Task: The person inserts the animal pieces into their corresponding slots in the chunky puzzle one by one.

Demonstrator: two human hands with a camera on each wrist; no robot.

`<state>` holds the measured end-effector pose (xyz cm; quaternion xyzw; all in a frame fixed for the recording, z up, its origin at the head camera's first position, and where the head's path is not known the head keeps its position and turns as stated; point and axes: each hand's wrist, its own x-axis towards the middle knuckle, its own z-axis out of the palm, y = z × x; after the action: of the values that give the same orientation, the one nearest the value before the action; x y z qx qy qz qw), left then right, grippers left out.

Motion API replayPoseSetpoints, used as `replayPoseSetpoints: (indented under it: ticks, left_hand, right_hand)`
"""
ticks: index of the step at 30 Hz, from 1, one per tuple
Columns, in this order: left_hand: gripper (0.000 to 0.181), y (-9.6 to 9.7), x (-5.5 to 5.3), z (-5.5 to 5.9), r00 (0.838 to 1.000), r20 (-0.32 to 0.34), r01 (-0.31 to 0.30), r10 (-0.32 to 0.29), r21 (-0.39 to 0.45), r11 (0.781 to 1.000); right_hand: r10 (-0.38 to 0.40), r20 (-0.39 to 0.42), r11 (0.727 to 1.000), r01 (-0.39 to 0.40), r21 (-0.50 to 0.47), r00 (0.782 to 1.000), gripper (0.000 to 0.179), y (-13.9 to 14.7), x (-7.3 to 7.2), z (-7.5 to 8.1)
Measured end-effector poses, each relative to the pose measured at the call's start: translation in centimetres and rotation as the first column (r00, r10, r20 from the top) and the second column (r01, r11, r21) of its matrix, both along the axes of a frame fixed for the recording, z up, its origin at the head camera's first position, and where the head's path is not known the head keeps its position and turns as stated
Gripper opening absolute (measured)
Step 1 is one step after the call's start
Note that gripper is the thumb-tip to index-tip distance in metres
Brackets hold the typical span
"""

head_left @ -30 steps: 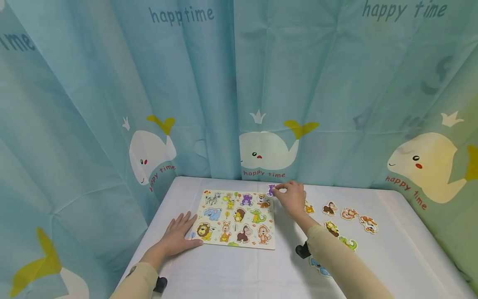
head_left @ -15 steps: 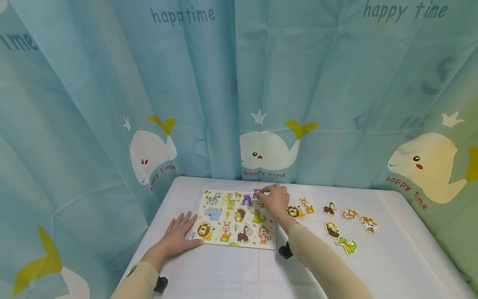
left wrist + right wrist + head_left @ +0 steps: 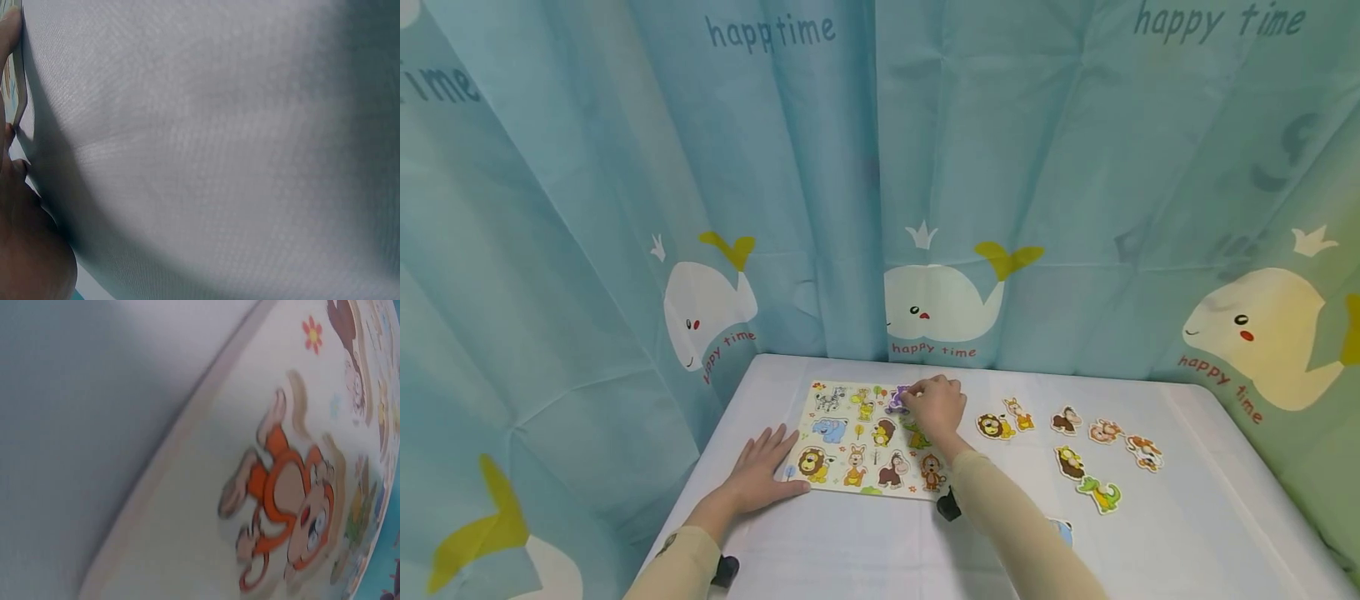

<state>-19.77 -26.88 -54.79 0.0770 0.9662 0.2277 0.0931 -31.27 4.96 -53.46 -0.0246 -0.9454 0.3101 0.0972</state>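
Right hand (image 3: 937, 407) has slid left since 0.5 s ago, bringing the purple piece (image 3: 897, 397) over the board's back row; left hand (image 3: 763, 472) hasn't budged. Biggest stuff first: whale-print curtain (image 3: 820, 208) behind, white-covered table (image 3: 842, 550), then the puzzle board (image 3: 891, 493). Left hand's spread at the board's left edge, thumb at the near corner. Right hand's pinching the purple piece; can't tell if it's touching the board yet. What could go wrong imo: if it's rotated a bit, it'd perch on the recess rim, and pushing harder might skid the board if the left hand goes slack. Right hand also blocks the board's back-right corner, and the right sleeve (image 3: 1018, 529) partly covers the blue piece (image 3: 1063, 530). Other loose bits sit right of the board: lion (image 3: 995, 426) beside kangaroo (image 3: 1019, 415), hedgehog (image 3: 1070, 462) beside crocodile (image 3: 1099, 494).
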Motion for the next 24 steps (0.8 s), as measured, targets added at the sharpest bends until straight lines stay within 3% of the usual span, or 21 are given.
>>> replayPoseSetpoints:
  ticks: [24]
  left_hand:
    - [0.106, 0.1, 0.0, 0.2, 1.000, 0.015, -0.010, 0.010, -0.002, 1.000]
  right_hand:
    - [-0.053, 0.007, 0.999, 0.053, -0.010, 0.999, 0.021, -1.7, -0.2, -2.0]
